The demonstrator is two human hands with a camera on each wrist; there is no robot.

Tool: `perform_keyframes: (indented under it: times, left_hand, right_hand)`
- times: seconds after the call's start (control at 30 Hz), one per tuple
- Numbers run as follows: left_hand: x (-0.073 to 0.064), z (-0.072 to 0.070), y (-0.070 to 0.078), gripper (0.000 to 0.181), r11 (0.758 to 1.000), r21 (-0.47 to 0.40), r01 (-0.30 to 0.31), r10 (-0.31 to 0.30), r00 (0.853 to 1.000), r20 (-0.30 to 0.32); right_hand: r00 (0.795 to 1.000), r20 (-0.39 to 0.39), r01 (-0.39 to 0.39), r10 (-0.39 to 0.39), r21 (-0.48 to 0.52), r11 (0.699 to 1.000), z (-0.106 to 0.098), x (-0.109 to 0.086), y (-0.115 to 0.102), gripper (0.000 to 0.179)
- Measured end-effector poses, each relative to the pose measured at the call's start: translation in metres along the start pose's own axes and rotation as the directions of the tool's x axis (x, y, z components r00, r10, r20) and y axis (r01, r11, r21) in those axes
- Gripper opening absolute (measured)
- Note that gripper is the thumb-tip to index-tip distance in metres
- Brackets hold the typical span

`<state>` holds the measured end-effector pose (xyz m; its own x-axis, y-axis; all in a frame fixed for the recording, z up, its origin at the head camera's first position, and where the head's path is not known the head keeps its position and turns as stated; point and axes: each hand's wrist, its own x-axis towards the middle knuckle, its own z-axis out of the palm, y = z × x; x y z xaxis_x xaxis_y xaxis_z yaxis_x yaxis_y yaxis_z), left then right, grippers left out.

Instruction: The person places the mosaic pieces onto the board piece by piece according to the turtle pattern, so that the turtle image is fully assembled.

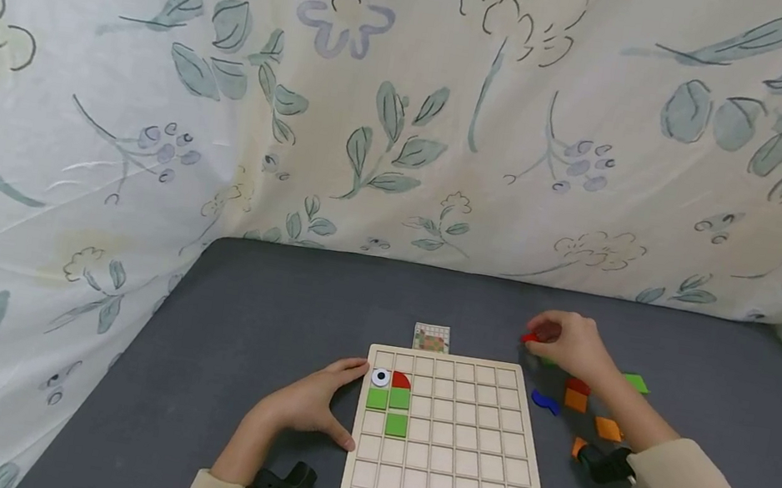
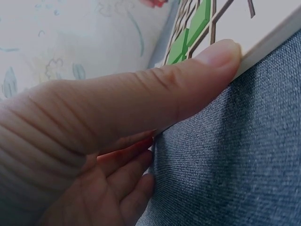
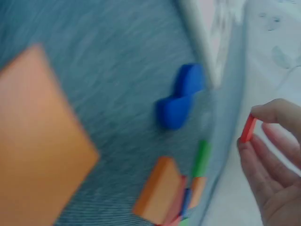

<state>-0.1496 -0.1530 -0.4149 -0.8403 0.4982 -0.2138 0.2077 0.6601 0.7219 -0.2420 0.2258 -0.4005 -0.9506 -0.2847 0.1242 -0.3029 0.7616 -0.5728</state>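
Note:
A pale wooden board [image 1: 448, 487] with a grid of square cells lies on the dark cloth. In its upper left sit a white tile with an eye [image 1: 380, 377], a red rounded tile [image 1: 402, 381] and green square tiles [image 1: 397, 425]. Along the board's left edge rests my left hand [image 1: 307, 400], thumb [image 2: 207, 70] and fingertips touching the side. Beyond the board's upper right corner, my right hand [image 1: 573, 345] pinches a small red tile [image 3: 248, 128] between thumb and fingertips, raised above the cloth in the right wrist view.
Right of the board lie loose pieces: a blue curvy piece [image 1: 545, 402], orange tiles [image 1: 608, 429], a red one [image 1: 578, 385] and a green one [image 1: 636, 383], partly beneath my right forearm. A small picture card [image 1: 432, 338] touches the board's far edge. Floral fabric [image 1: 404, 153] hangs behind.

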Motion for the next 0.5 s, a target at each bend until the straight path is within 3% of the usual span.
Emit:
perform_keyframes:
  times: [0.2,0.5]
  left_hand:
    - [0.0,-0.003,0.001,0.105,1.0,0.006,-0.004,0.004,1.0,0.001]
    - [-0.001,-0.006,0.004,0.105,1.0,0.003,-0.01,0.01,1.0,0.015]
  right_hand:
    - [0.999,0.013,-0.043,0.043,0.026,0.999,-0.011,-0.007,-0.016,0.019]
    - [0.997,0.073,-0.027,0.019,0.103,0.994,-0.004,-0.021,-0.046,0.018]
